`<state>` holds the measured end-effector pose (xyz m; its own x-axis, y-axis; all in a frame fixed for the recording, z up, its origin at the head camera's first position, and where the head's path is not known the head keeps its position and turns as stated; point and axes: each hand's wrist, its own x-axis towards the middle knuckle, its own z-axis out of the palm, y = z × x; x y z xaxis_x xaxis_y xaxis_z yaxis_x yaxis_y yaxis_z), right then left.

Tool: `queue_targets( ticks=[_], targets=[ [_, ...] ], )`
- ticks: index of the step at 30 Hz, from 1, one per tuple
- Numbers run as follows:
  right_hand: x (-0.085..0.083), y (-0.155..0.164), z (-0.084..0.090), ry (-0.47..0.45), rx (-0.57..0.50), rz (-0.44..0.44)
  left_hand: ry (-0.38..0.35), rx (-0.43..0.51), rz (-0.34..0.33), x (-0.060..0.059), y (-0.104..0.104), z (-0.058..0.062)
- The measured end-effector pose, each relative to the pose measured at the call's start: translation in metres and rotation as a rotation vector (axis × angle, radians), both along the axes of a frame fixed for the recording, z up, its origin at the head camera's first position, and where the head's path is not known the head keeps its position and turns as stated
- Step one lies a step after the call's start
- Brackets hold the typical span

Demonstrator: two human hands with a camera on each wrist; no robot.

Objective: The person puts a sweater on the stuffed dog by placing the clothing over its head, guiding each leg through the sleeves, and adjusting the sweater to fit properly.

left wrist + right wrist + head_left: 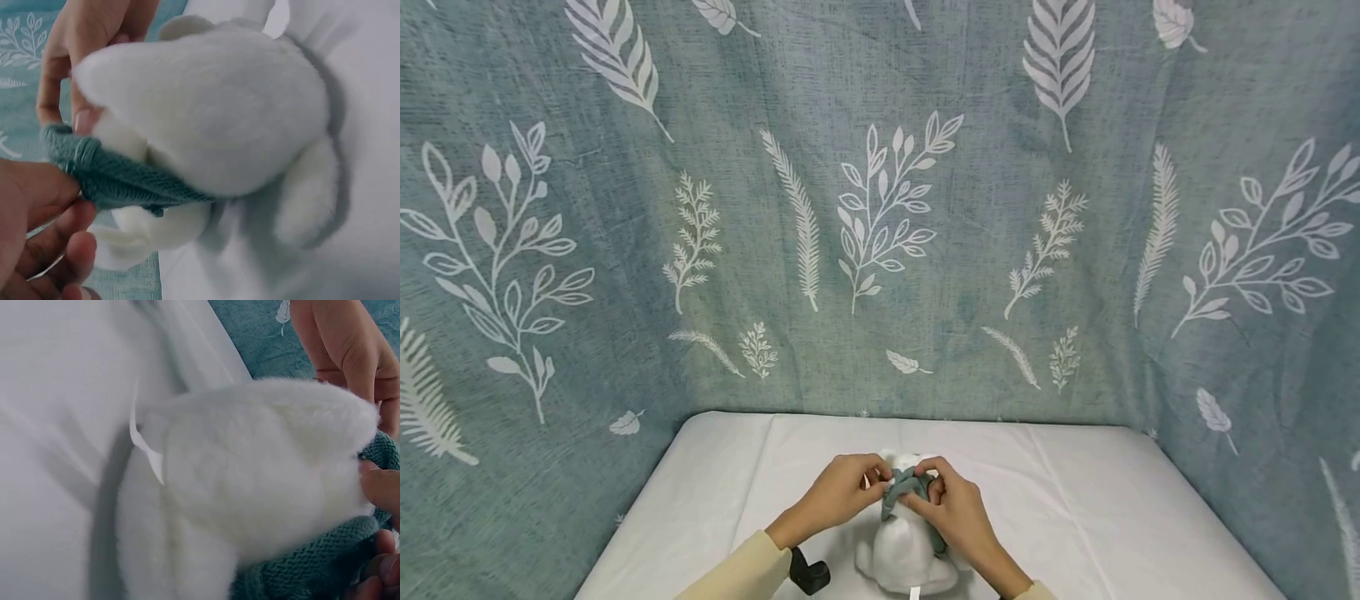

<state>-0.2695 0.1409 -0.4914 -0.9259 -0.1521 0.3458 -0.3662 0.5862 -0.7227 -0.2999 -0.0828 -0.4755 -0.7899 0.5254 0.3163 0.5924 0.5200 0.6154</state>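
A white plush toy [902, 552] sits in front of me on the white surface, its back side toward me. Around its neck runs a green knitted scarf [907, 485]. My left hand [842, 493] pinches the scarf at the left side of the neck, thumb against fingers. On the other side my right hand [957, 510] also pinches the knit between thumb and fingers. The left wrist view shows the scarf [125, 181] stretched along the toy's side. A white fabric tag [148, 456] sticks out of the toy's bottom seam.
A black angular object [808, 573] lies beside my left forearm. The white-covered table [722, 475] ends at a blue-green curtain [880, 358] with white leaf prints, which hangs behind it and along both sides.
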Motion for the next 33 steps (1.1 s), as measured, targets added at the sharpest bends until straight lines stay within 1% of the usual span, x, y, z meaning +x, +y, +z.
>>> queue_targets(
  ticks=[3, 9, 10, 12, 15, 17, 19, 22, 24, 26, 30, 33],
  targets=[
    [0.0, 0.002, -0.001, 0.007, 0.005, 0.008, -0.026, 0.009, -0.021, -0.005, -0.002, 0.0],
    [-0.002, 0.002, -0.003, 0.007, -0.013, 0.061, -0.073, 0.041, -0.063, -0.011, -0.003, 0.002],
    [-0.003, 0.002, -0.003, 0.005, -0.018, 0.067, -0.093, 0.051, -0.068, -0.012, -0.004, 0.002],
    [-0.002, 0.003, -0.002, -0.02, -0.022, 0.073, -0.157, 0.076, -0.076, -0.013, -0.005, 0.0],
    [-0.002, 0.004, -0.002, -0.081, -0.034, 0.083, -0.264, 0.106, -0.078, -0.013, -0.007, -0.006],
    [-0.001, 0.006, 0.0, -0.125, -0.04, 0.095, -0.306, 0.117, -0.077, -0.013, -0.007, -0.009],
    [0.0, 0.008, 0.001, -0.153, -0.047, 0.11, -0.302, 0.111, -0.074, -0.014, -0.007, -0.011],
    [0.0, 0.01, 0.004, -0.179, -0.05, 0.138, -0.252, 0.096, -0.067, -0.013, -0.006, -0.012],
    [0.0, 0.011, 0.005, -0.18, -0.049, 0.16, -0.215, 0.081, -0.065, -0.013, -0.004, -0.011],
    [0.0, 0.013, 0.005, -0.163, -0.042, 0.179, -0.192, 0.058, -0.065, -0.013, -0.002, -0.011],
    [-0.002, 0.014, 0.004, -0.121, -0.011, 0.192, -0.195, 0.041, -0.073, -0.012, 0.0, -0.012],
    [-0.002, 0.015, 0.003, -0.113, 0.012, 0.203, -0.212, 0.063, -0.076, -0.01, -0.001, -0.012]
  ],
)
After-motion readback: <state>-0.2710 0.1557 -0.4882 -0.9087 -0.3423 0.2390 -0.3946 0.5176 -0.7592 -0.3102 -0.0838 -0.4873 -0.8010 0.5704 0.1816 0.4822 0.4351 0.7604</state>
